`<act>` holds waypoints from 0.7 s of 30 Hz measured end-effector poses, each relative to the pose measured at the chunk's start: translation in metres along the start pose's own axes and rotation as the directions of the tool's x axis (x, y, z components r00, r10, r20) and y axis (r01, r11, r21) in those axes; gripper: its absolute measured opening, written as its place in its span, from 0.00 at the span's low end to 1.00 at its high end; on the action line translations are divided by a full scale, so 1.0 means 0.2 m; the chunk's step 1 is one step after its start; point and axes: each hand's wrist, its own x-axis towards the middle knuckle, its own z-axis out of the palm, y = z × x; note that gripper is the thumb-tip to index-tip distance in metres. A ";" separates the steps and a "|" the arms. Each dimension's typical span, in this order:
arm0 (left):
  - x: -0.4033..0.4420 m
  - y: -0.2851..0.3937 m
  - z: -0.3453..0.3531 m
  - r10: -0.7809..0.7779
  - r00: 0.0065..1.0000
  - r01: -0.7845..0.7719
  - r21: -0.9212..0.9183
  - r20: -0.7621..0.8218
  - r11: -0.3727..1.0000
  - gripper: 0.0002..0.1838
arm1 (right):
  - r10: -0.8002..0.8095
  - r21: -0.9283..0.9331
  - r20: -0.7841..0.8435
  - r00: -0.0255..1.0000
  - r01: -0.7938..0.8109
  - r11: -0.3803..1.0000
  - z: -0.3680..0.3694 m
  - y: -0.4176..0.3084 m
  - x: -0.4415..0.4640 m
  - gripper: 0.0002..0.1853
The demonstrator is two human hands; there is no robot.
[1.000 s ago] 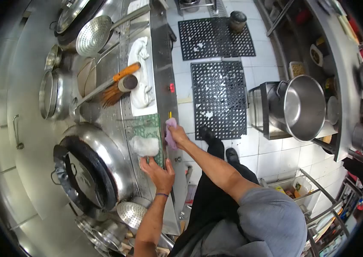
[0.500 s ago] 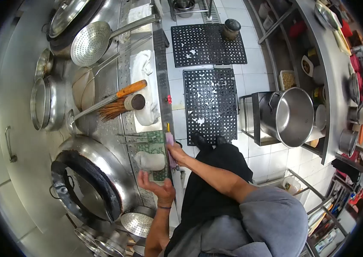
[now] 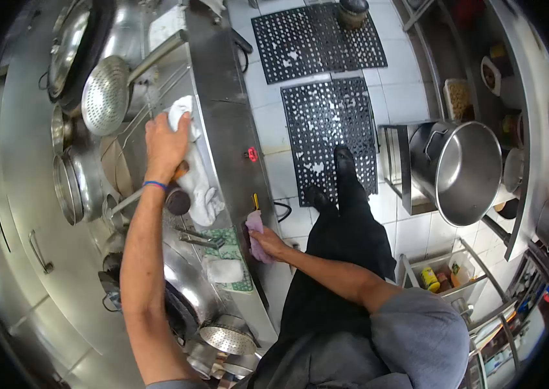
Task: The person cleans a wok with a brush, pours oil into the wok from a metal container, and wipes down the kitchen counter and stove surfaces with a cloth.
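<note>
My left hand (image 3: 167, 148), with a blue band at its wrist, is closed on the far end of a long white cloth (image 3: 200, 188) lying along the steel counter edge. Under that wrist, a bamboo wok brush (image 3: 178, 201) and a ladle's orange handle (image 3: 181, 170) are partly hidden. My right hand (image 3: 268, 244) grips a purple cloth (image 3: 257, 235) against the counter's front face. Between my arms, a folded white cloth (image 3: 224, 270) and metal tongs (image 3: 200, 240) rest on a green patterned cloth (image 3: 243, 281).
A perforated strainer (image 3: 106, 95) lies left of my left hand. A dark wok (image 3: 180, 305) and a second strainer (image 3: 228, 335) are near my left elbow. On my right, a big steel pot (image 3: 468, 174) sits on a low stand. Black rubber mats (image 3: 327, 136) cover the tiled floor.
My left hand has moved forward from beside the folded white cloth to the long white cloth and taken hold of it. My right hand still holds the purple cloth. One foot has stepped forward.
</note>
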 end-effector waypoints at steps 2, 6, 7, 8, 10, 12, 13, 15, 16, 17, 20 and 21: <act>0.04 0.00 0.00 -0.050 0.991 0.057 -0.054 0.124 0.997 0.29 | -0.058 -0.068 -0.043 0.997 0.055 0.996 0.02 0.00 0.02 0.14; 0.06 0.08 -0.05 -0.164 0.955 0.194 -0.101 0.249 0.976 0.31 | -0.271 -0.266 -0.185 0.945 0.218 0.939 0.15 0.08 0.02 0.20; 0.07 0.08 -0.03 -0.180 0.955 0.208 -0.101 0.234 0.973 0.31 | -0.299 -0.315 -0.209 0.931 0.225 0.922 0.17 0.03 0.01 0.20; 0.06 0.09 -0.02 -0.149 0.970 0.178 -0.149 0.192 0.973 0.28 | -0.332 -0.367 -0.232 0.914 0.234 0.900 0.19 -0.01 -0.01 0.19; 0.07 0.12 -0.02 -0.172 0.964 0.205 -0.153 0.203 0.967 0.26 | -0.230 -0.346 -0.179 0.957 0.158 0.925 0.19 -0.19 -0.04 0.24; 0.06 0.12 -0.01 -0.158 0.969 0.189 -0.157 0.188 0.969 0.24 | -0.397 -0.447 -0.213 0.893 0.273 0.852 0.16 -0.10 0.07 0.28; 0.06 0.12 0.00 -0.179 0.962 0.211 -0.150 0.205 0.966 0.23 | -0.477 -0.496 -0.217 0.852 0.325 0.805 0.17 -0.10 0.12 0.30; 0.07 0.14 -0.01 -0.181 0.958 0.220 -0.160 0.224 0.962 0.23 | -0.497 -0.430 -0.259 0.828 0.362 0.827 0.17 -0.14 0.20 0.33; 0.06 0.15 -0.01 -0.155 0.968 0.191 -0.180 0.198 0.965 0.24 | -0.509 -0.438 -0.266 0.819 0.368 0.820 0.16 -0.20 0.24 0.33; 0.06 0.16 -0.01 -0.180 0.964 0.216 -0.179 0.197 0.960 0.24 | -0.528 -0.449 -0.275 0.804 0.379 0.809 0.15 -0.25 0.28 0.33; 0.05 0.20 0.01 -0.234 0.955 0.278 -0.276 0.181 0.920 0.24 | -0.645 -0.517 -0.116 0.755 0.509 0.688 0.11 -0.22 0.27 0.32; 0.05 0.19 0.01 -0.220 0.954 0.268 -0.248 0.205 0.931 0.24 | -0.677 -0.528 -0.034 0.735 0.562 0.637 0.09 -0.18 0.24 0.32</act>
